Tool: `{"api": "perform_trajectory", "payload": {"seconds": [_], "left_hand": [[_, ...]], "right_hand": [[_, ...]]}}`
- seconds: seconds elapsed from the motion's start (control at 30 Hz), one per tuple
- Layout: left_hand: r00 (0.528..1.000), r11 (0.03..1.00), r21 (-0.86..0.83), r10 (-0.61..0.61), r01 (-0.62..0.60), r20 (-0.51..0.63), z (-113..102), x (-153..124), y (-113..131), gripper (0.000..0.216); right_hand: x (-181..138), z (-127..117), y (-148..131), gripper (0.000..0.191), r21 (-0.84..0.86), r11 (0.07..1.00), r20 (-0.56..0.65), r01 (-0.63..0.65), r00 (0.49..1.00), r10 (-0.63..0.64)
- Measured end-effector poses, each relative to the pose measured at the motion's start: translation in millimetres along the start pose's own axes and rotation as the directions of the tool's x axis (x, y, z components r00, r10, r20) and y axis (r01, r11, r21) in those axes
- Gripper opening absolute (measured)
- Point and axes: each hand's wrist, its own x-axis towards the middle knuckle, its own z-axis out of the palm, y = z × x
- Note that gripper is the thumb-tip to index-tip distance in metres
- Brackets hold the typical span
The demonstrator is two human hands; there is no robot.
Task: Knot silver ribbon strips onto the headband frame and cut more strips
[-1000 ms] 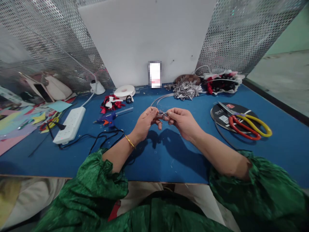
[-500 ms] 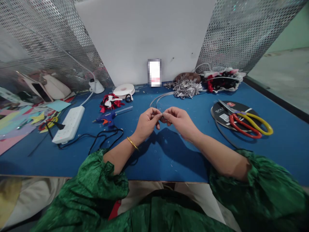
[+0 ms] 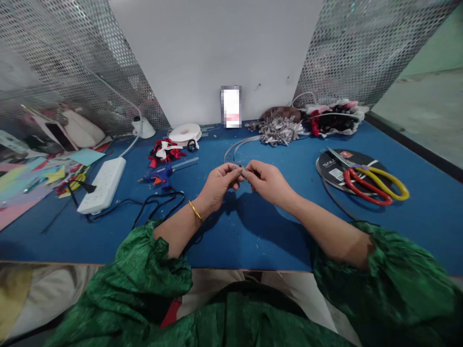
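Note:
My left hand (image 3: 220, 184) and my right hand (image 3: 266, 180) meet above the middle of the blue table (image 3: 253, 231). Both pinch a small silver ribbon piece (image 3: 243, 169) between thumb and fingertips; most of it is hidden by the fingers. A silver ribbon strip (image 3: 237, 146) curves away on the table behind the hands toward a pile of silver ribbon bows (image 3: 277, 130). A gold bangle sits on my left wrist.
Red and yellow scissors (image 3: 369, 180) lie on a black ribbon spool (image 3: 327, 168) at the right. A blue glue gun (image 3: 161, 175), white power strip (image 3: 102, 184), black cable (image 3: 152, 205), white tape roll (image 3: 185, 132) and red-black bows (image 3: 164, 152) lie left. Coloured paper (image 3: 21, 185) covers the far left.
Both hands stayed pinched together and shifted slightly away from me; the fingers reworked their hold on the silver piece. The view tipped a little.

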Motion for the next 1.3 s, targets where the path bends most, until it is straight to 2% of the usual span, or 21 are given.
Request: {"api": "perform_trajectory", "payload": {"seconds": [0.07, 0.17, 0.27, 0.33, 0.4, 0.67, 0.93, 1.0, 1.07, 1.2, 1.3], "left_hand": [[0.999, 0.999, 0.021, 0.038, -0.038, -0.016, 2, -1, 0, 0.023], [0.998, 0.998, -0.031, 0.056, -0.057, -0.023, 5, -2, 1, 0.021], [1.0, 0.986, -0.165, 0.019, -0.018, 0.003, 7, -4, 1, 0.02], [0.999, 0.966, -0.259, -0.002, 0.011, 0.033, 8, -5, 1, 0.02], [0.998, 0.941, -0.336, -0.017, 0.036, 0.06, 8, -5, 0, 0.019], [0.991, 0.869, -0.478, -0.095, 0.129, 0.095, 9, -4, -1, 0.023], [0.989, 0.847, -0.511, -0.133, 0.147, 0.064, 11, -4, 1, 0.025], [0.99, 0.862, -0.488, -0.132, 0.135, 0.04, 11, -3, 1, 0.025], [0.996, 0.892, -0.444, -0.091, 0.084, 0.007, 9, -3, 2, 0.024], [0.999, 0.944, -0.329, 0.022, -0.036, -0.045, 7, -2, 3, 0.024], [0.996, 0.959, -0.273, 0.055, -0.072, -0.071, 6, -1, 2, 0.026]], "right_hand": [[0, 2, 1, 0.022, 0.032, 0.999, 0.02, -0.013, 1.0, 0.012], [0, 6, 2, 0.024, 0.284, 0.955, 0.085, -0.08, 0.995, 0.058], [-2, 9, -1, 0.022, 0.585, 0.793, 0.16, -0.172, 0.982, 0.095], [-3, 10, -3, 0.019, 0.694, 0.686, 0.189, -0.219, 0.975, 0.12], [-4, 11, -5, 0.017, 0.737, 0.632, 0.187, -0.238, 0.971, 0.147], [-6, 17, -10, 0.02, 0.796, 0.563, 0.144, -0.223, 0.973, 0.181], [-8, 17, -10, 0.023, 0.858, 0.471, 0.156, -0.207, 0.977, 0.146], [-7, 18, -10, 0.023, 0.857, 0.472, 0.163, -0.209, 0.977, 0.137], [-7, 18, -9, 0.021, 0.833, 0.515, 0.156, -0.204, 0.979, 0.135], [-6, 16, -7, 0.019, 0.699, 0.7, 0.085, -0.143, 0.989, 0.118], [-5, 14, -5, 0.023, 0.574, 0.811, 0.064, -0.116, 0.993, 0.097]]}}
